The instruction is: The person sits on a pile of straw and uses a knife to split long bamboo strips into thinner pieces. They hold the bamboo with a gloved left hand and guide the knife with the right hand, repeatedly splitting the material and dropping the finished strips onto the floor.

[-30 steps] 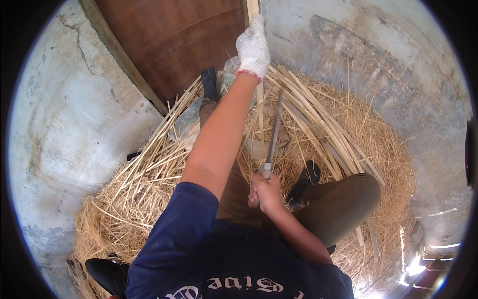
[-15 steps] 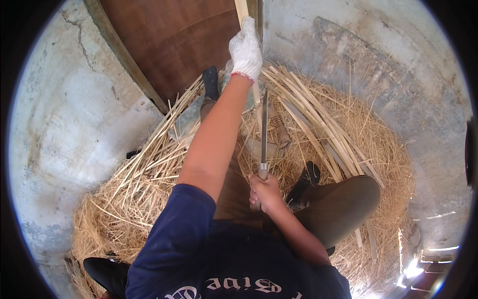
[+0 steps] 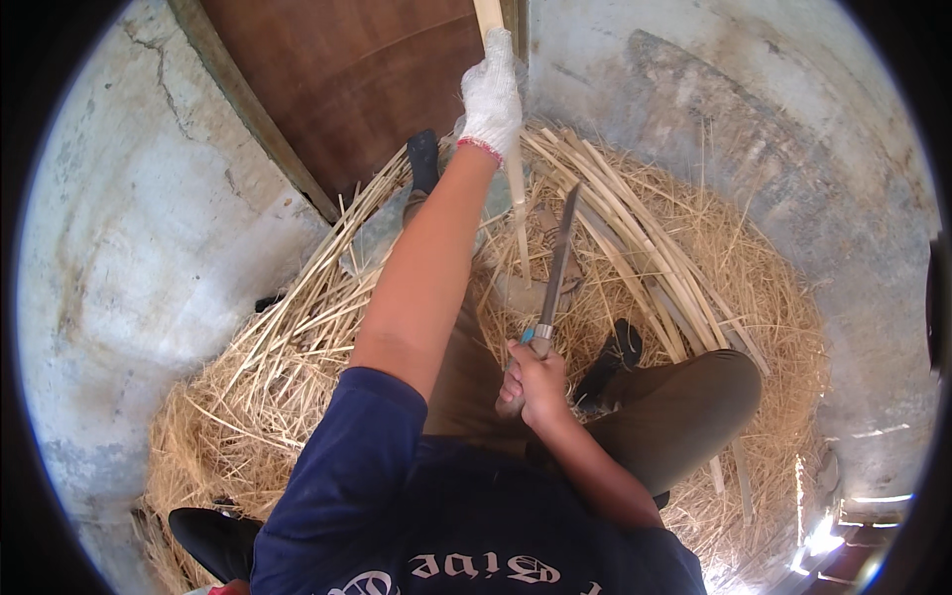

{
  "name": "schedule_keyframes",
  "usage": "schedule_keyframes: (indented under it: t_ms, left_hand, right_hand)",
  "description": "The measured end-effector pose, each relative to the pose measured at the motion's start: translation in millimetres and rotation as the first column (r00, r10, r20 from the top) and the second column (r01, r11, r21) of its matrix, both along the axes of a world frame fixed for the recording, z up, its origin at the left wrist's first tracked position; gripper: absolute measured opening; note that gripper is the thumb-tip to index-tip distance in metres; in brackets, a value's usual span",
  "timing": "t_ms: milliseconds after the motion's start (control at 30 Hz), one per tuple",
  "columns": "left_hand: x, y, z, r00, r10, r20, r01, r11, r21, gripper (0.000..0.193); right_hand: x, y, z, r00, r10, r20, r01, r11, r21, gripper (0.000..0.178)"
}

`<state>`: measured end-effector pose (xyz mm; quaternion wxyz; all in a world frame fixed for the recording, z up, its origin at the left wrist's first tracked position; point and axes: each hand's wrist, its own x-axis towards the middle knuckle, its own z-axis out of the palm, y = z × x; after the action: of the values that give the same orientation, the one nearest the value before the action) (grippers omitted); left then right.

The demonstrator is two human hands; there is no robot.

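Observation:
In a white knit glove, my left hand [image 3: 493, 94] is stretched far forward and closed around a long pale strip of bamboo or wood [image 3: 516, 183]. The strip stands steeply, its upper part running past the top edge and its thin lower end pointing down toward the floor. My bare right hand [image 3: 535, 385] grips the handle of a long-bladed knife [image 3: 561, 260] in front of my body. The blade points forward and leans right, apart from the strip. Beneath the strip's lower end lies a pale block-like piece [image 3: 518, 295], partly hidden by the blade.
Shavings and straw-like splinters [image 3: 238, 446] cover the floor around my legs. Bundles of pale strips lie at right [image 3: 654, 238] and at left [image 3: 317, 283]. A curved concrete wall [image 3: 793, 119] and a brown door panel [image 3: 347, 79] enclose the far side. My bent knee [image 3: 709, 397] is at right.
The knife has swung from nearly upright beside the strip to a rightward lean, opening a gap between them. More of the strip's lower end shows. My left hand has barely moved.

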<state>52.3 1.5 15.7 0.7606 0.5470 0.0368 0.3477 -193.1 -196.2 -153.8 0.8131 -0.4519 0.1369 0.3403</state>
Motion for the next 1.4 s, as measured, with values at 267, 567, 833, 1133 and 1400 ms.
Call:
schedule_keyframes:
  t_ms: [267,567,833,1133,1400]
  left_hand:
    - [-0.4,-10.4,4.1,0.999,-0.038,-0.006,0.038,0.999,-0.011,0.062]
    - [-0.1,-11.3,4.6,0.998,0.045,-0.037,-0.043,0.997,0.058,0.064]
    - [-6.7,-11.3,8.4,0.997,-0.060,-0.053,0.059,0.998,-0.021,0.066]
    - [-5.0,-11.7,4.5,0.999,0.018,-0.046,-0.018,1.000,-0.006,0.064]
    - [-1.1,-12.2,5.5,0.997,0.079,-0.010,-0.080,0.996,-0.039,0.064]
  right_hand:
    - [-1.2,2.0,4.0,0.988,0.141,-0.068,-0.137,0.988,0.065,0.017]
    - [0.2,-0.9,-11.3,0.995,0.100,-0.024,-0.100,0.995,-0.001,0.014]
    - [-0.2,1.8,-10.1,0.997,-0.021,0.076,0.020,1.000,0.015,0.019]
    - [-5.9,-0.4,-0.7,0.998,0.018,0.054,-0.019,1.000,0.017,0.020]
    - [-6.3,1.4,-10.8,0.992,0.093,-0.090,-0.100,0.992,-0.079,0.019]
